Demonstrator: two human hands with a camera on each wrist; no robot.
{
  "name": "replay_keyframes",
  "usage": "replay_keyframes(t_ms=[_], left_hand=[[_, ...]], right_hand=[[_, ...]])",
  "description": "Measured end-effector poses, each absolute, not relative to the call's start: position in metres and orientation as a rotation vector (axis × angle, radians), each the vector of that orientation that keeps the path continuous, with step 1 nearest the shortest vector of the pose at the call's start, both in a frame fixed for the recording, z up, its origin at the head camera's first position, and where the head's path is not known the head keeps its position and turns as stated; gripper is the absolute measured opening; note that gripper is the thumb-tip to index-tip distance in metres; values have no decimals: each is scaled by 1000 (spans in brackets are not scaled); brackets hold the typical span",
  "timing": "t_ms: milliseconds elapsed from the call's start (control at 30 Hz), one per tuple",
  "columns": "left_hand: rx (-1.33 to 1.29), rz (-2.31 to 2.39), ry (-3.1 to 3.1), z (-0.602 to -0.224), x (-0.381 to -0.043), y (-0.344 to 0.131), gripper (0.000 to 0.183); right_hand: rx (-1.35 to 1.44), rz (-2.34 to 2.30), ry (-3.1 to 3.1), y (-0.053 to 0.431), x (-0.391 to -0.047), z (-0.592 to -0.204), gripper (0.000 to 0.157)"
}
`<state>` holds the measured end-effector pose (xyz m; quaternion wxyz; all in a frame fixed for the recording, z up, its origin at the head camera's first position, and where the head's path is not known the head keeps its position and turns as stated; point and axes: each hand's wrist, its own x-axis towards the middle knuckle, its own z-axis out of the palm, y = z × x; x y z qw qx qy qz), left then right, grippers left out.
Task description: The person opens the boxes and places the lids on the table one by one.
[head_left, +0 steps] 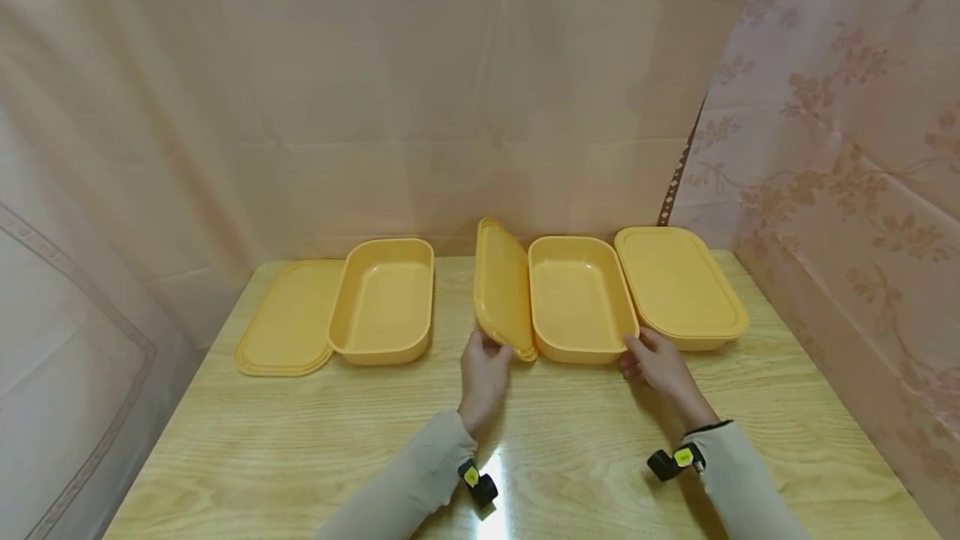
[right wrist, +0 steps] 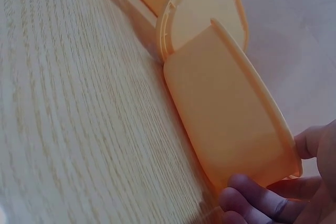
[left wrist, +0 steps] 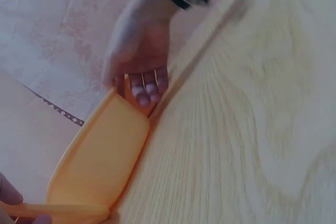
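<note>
While sleeved arms extend over a wooden bench (head_left: 262, 457), the left hand (head_left: 483, 373) pinches the near end of a tilted lid (head_left: 501, 282) and the right hand (head_left: 656, 365) holds the near right corner of an open box (head_left: 577, 354), each grip narrow. The lid stands on edge just left of that box; a firm corner hold, with the lid kept off the rim, would likely prevent skidding or scraping. Alongside sit a closed box (head_left: 678, 282), right, and a second box (head_left: 378, 355), left, flanked by a flat lid (head_left: 288, 323), before a cloth curtain (head_left: 450, 107).
</note>
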<state>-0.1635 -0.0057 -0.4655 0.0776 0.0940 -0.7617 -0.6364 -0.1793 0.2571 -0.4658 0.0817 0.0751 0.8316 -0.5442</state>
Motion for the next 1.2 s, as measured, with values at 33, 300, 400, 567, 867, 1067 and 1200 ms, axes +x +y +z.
replay_keyframes(t_ms=[33, 300, 400, 567, 867, 1067, 1200], left_hand=[[292, -1917, -2274, -466, -164, -6, 20], [361, -1953, -2266, -464, -163, -8, 20], [367, -1974, -2263, -465, -163, -9, 20], [394, -2022, -2260, -465, -163, -11, 20], [412, -2039, -2240, -466, -164, -11, 21], [414, -2056, -2216, -466, -164, -11, 22], [433, -2054, -2201, -467, -165, -11, 20]], right_hand=[[225, -1623, 2485, 257, -179, -466, 42], [221, -1605, 2491, 258, -180, -466, 43], [223, -1603, 2492, 258, -180, -465, 43], [225, -1608, 2482, 257, -180, -464, 44], [214, -1587, 2491, 258, -179, -465, 46], [211, -1587, 2491, 259, -181, -466, 46], [217, -1586, 2486, 259, -181, -466, 47]])
